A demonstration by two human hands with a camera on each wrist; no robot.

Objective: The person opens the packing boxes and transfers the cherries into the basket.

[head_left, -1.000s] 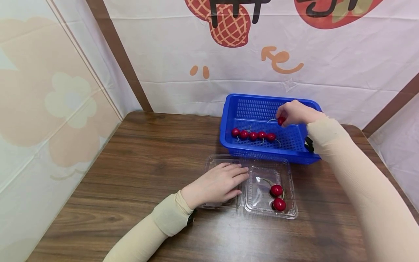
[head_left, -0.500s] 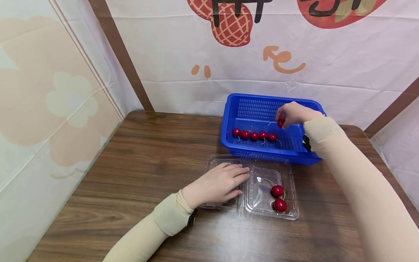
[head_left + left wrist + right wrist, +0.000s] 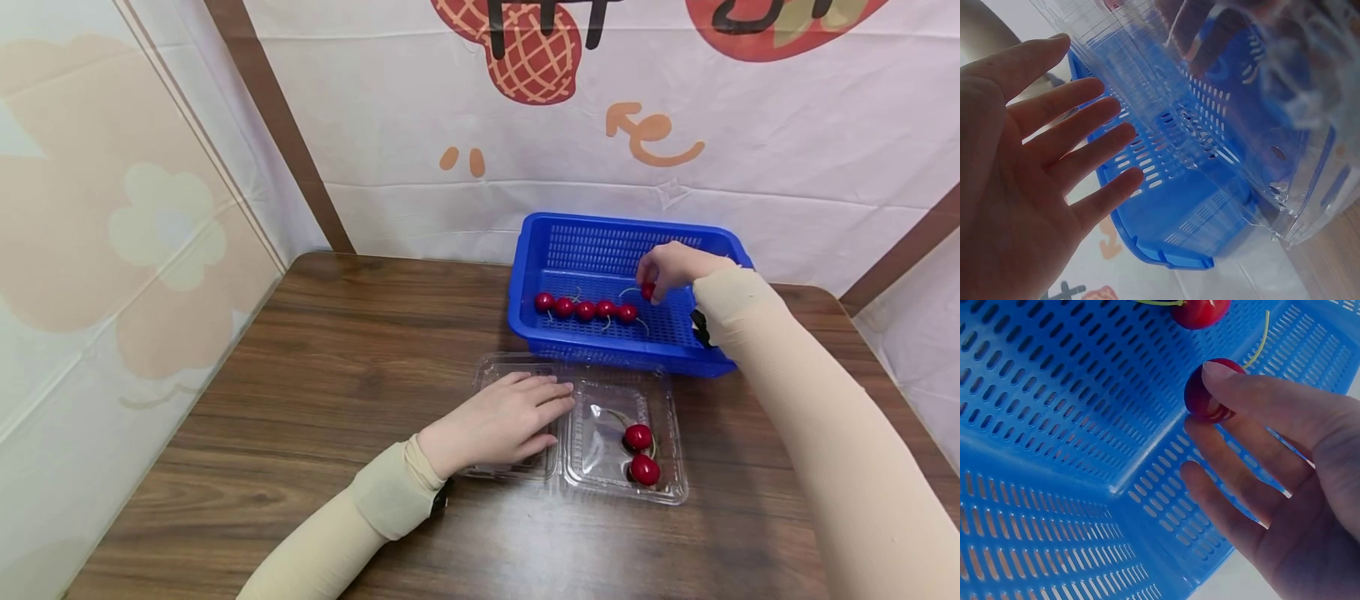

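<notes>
My right hand (image 3: 672, 265) pinches a dark red cherry (image 3: 1213, 390) between thumb and fingers, inside the blue basket (image 3: 525, 333). The cherry's thin green stem sticks out from behind the thumb. To its left, several cherries (image 3: 585, 311) with stems lie in a row on the basket floor. My left hand (image 3: 504, 421) lies with straight fingers over the left half of a clear plastic clamshell box (image 3: 592, 487), its fingertips near the hinge. Two cherries (image 3: 641, 454) with stems sit in the right half of that box.
The basket stands at the back of the wooden table (image 3: 315, 392), close to a white printed cloth (image 3: 405, 108). Just in front of the basket is the clamshell box, spread flat. Another cloth wall (image 3: 150, 217) rises along the left edge.
The right hand, holding the cherry, has dipped slightly lower in the basket. The left hand stays on the box. The head view has shifted a little.
</notes>
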